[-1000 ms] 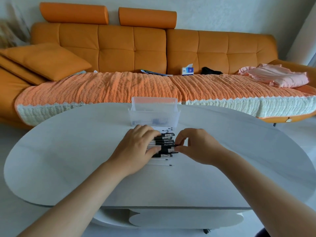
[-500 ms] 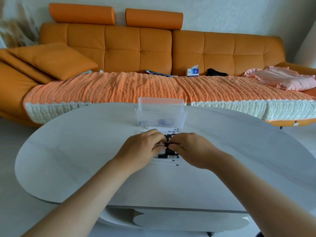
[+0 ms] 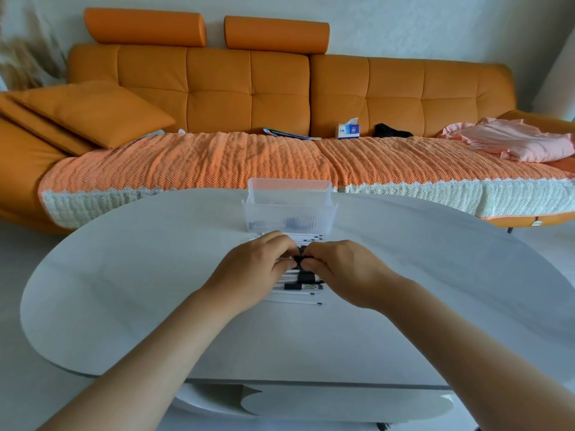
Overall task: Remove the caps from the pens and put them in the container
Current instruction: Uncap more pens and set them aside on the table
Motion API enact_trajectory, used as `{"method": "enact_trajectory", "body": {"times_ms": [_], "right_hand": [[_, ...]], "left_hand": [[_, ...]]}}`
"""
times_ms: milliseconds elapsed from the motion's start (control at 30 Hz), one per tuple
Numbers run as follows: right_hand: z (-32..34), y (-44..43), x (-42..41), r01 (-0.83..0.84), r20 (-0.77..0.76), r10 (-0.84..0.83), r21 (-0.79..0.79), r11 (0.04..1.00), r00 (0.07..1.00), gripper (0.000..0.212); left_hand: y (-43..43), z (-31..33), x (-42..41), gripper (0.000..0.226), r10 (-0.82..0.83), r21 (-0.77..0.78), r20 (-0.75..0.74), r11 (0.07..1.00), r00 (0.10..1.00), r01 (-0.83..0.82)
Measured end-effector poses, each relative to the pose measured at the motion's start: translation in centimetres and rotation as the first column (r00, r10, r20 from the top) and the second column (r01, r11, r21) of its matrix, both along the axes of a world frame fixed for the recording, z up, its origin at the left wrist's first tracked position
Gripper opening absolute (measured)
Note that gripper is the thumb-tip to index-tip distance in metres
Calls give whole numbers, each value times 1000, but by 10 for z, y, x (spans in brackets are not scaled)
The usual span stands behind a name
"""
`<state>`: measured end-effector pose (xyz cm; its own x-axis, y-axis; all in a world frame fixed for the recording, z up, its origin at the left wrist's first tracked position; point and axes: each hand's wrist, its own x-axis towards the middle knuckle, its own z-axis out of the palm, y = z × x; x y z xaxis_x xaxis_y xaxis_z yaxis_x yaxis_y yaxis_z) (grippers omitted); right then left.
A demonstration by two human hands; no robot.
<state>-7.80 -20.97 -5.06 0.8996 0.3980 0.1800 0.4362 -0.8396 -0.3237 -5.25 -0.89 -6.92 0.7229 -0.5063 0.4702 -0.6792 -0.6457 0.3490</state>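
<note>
A row of white pens [image 3: 298, 295] lies on the white table [image 3: 155, 290], some with black caps, some uncapped. My left hand [image 3: 252, 272] holds the white barrel of one pen in the middle of the row. My right hand [image 3: 345, 272] pinches that pen's black cap [image 3: 301, 259] between thumb and fingers. The two hands touch over the row and hide most of the held pen. A clear plastic container [image 3: 289, 209] stands just behind the pens, with a few dark caps at its bottom.
The oval table's far edge runs just behind the container. Beyond it stands an orange sofa [image 3: 217, 98] with a knitted throw, a cushion, a tissue box [image 3: 348, 130] and pink cloth [image 3: 516, 141]. Bare tabletop lies left and right of the pens.
My hands came together over the row. The right hand moved left onto a black cap while the left hand closed on the same pen's barrel. The camera view shifted slightly.
</note>
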Motion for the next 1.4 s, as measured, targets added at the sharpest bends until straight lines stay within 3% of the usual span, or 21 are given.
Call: {"method": "enact_trajectory", "body": {"times_ms": [167, 333, 633, 867, 1133, 1400], "right_hand": [[-5, -14, 2, 75, -42, -74, 32, 997, 996, 14], [-12, -39, 10, 210, -55, -210, 2, 978, 976, 20], [-18, -64, 5, 337, -179, -335, -21, 941, 925, 11], [-19, -64, 9, 295, -190, -297, -40, 955, 936, 19], [-7, -46, 5, 175, -48, -176, -11, 984, 983, 23], [-4, -26, 6, 93, -29, -100, -187, 978, 995, 30]], "left_hand": [[-2, -1, 5, 8, 51, 55, -17, 997, 999, -50], [-2, 2, 8, 10, 120, 113, -34, 987, 992, -115], [-16, -1, 6, 7, 127, 161, -59, 980, 990, -117], [-25, -2, 5, 10, 122, 167, -74, 980, 990, -108], [-25, -2, 5, 15, 125, 169, -54, 979, 991, -114], [-19, 1, 0, 12, 106, 150, -11, 983, 994, -103]]}}
